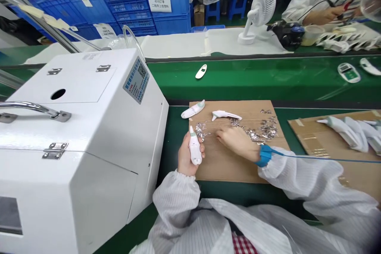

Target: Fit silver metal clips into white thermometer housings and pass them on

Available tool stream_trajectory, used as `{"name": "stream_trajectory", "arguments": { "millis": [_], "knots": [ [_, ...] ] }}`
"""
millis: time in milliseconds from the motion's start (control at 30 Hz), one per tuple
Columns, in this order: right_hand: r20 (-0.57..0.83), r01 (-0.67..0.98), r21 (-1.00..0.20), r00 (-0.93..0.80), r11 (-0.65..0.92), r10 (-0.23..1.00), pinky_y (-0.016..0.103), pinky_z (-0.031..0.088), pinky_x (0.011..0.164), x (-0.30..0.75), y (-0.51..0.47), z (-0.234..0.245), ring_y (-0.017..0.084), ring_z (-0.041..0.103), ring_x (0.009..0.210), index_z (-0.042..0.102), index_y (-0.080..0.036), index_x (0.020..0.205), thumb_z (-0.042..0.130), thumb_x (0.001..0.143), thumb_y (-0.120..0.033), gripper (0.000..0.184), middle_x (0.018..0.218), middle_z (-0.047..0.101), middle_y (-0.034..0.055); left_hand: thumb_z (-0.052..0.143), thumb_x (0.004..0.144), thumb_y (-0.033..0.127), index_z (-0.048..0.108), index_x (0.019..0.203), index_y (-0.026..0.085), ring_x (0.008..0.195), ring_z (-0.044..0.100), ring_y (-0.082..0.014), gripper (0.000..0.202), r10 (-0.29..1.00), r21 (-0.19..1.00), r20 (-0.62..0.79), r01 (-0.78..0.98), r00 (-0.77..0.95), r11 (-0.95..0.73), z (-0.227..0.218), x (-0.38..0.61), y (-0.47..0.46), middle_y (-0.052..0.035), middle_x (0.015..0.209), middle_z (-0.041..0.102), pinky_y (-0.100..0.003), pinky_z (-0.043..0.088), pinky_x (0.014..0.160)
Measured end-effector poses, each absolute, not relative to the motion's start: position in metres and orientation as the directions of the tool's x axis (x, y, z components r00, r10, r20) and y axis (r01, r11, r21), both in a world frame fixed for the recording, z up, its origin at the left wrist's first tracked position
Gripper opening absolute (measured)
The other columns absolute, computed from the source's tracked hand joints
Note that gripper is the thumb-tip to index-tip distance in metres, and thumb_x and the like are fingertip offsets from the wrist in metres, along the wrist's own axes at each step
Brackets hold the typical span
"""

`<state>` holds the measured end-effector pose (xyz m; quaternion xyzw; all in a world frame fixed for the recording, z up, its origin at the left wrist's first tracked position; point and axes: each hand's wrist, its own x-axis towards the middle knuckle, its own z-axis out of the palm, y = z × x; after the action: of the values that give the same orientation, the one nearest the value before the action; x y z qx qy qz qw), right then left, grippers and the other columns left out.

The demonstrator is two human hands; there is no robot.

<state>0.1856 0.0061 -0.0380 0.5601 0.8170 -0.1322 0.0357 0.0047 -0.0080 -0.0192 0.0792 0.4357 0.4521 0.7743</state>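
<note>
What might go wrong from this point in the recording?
The right hand is beside loose metal pieces on the cardboard; it could scatter some. The blue cord from its wristband passes near grouped devices on the right and might snag one. The left hand holds a white device that could slip.

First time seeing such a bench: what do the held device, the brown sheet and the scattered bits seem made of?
Held device: probably plastic, smooth white with a soft sheen. Brown sheet: likely cardboard, matte and kraft-coloured. Scattered bits: probably metal, shiny, with silvery glints.
</note>
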Motion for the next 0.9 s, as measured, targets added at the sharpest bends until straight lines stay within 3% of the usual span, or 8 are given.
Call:
{"name": "stream_trajectory", "arguments": {
  "millis": [200,267,367,433,500,700,833,900],
  "knots": [
    [-0.146,0.926,-0.209,-0.346,0.313,0.927,0.032,0.042,0.069,0.191,0.017,-0.024,0.024,0.066,0.086,0.066,-0.013,0.092,0.043,0.093,-0.019,0.024,0.099,0.070,0.0137,0.033,0.099,0.039,0.047,0.103,0.019,0.037,0.049,-0.0110,0.024,0.786,0.577,-0.579,-0.572,0.218,0.583,-0.024,0.023,-0.007,0.0012,0.066,0.056,-0.021,0.041,0.030],
    [-0.104,0.874,-0.401,-0.342,0.275,0.934,0.030,0.045,0.074,0.191,0.020,-0.012,0.020,0.066,0.087,0.065,-0.016,0.091,0.044,0.093,-0.025,0.023,0.098,0.071,0.0087,0.035,0.098,0.042,0.046,0.108,0.020,0.036,0.049,-0.0116,0.026,0.799,0.582,-0.555,-0.578,0.231,0.572,-0.026,0.029,-0.007,0.0022,0.065,0.055,-0.022,0.041,0.030],
    [-0.095,0.573,-0.804,-0.385,0.157,0.918,0.028,0.047,0.074,0.186,0.015,0.005,0.017,0.066,0.078,0.064,-0.018,0.084,0.051,0.089,-0.034,0.021,0.082,0.072,0.0030,0.034,0.098,0.041,0.047,0.111,0.020,0.035,0.049,-0.0125,0.028,0.810,0.585,-0.531,-0.584,0.248,0.563,-0.026,0.039,-0.009,0.0030,0.059,0.054,-0.021,0.041,0.030],
    [-0.130,0.467,-0.881,-0.402,0.081,0.906,0.028,0.047,0.069,0.180,0.009,0.012,0.017,0.064,0.067,0.063,-0.019,0.081,0.054,0.087,-0.034,0.019,0.067,0.069,0.0004,0.032,0.099,0.041,0.049,0.111,0.018,0.034,0.049,-0.0128,0.031,0.802,0.578,-0.539,-0.579,0.259,0.576,-0.024,0.044,-0.010,0.0032,0.054,0.051,-0.021,0.040,0.030],
    [-0.151,0.515,-0.854,-0.378,0.072,0.913,0.028,0.044,0.066,0.176,0.003,0.015,0.016,0.062,0.062,0.064,-0.019,0.080,0.054,0.086,-0.030,0.016,0.060,0.067,-0.0012,0.033,0.099,0.042,0.049,0.115,0.017,0.034,0.049,-0.0130,0.034,0.797,0.572,-0.543,-0.579,0.264,0.581,-0.023,0.048,-0.011,0.0034,0.051,0.050,-0.020,0.040,0.031],
    [-0.022,0.726,-0.624,-0.388,0.291,0.921,0.026,0.038,0.065,0.173,-0.004,0.012,0.015,0.061,0.071,0.067,-0.019,0.083,0.056,0.088,-0.025,0.014,0.080,0.070,0.0009,0.046,0.095,0.046,0.049,0.126,0.020,0.033,0.050,-0.0138,0.041,0.793,0.560,-0.559,-0.595,0.242,0.576,-0.024,0.049,-0.013,0.0034,0.056,0.055,-0.023,0.040,0.033],
    [-0.010,0.833,-0.332,-0.473,0.443,0.881,0.028,0.031,0.058,0.167,-0.018,0.014,0.016,0.061,0.072,0.072,-0.019,0.093,0.046,0.097,-0.030,0.028,0.093,0.068,0.0059,0.049,0.095,0.042,0.056,0.110,0.016,0.037,0.054,-0.0131,0.031,0.716,0.438,-0.659,-0.656,0.230,0.615,-0.029,0.052,-0.014,0.0021,0.056,0.055,-0.023,0.041,0.037],
    [-0.064,0.818,-0.320,-0.521,0.477,0.851,0.027,0.031,0.057,0.169,-0.024,0.016,0.016,0.062,0.072,0.073,-0.021,0.097,0.044,0.098,-0.030,0.031,0.094,0.068,0.0053,0.046,0.097,0.038,0.058,0.099,0.014,0.039,0.054,-0.0117,0.027,0.664,0.368,-0.706,-0.674,0.246,0.641,-0.031,0.053,-0.014,0.0020,0.055,0.053,-0.021,0.041,0.037]
  ]
}}
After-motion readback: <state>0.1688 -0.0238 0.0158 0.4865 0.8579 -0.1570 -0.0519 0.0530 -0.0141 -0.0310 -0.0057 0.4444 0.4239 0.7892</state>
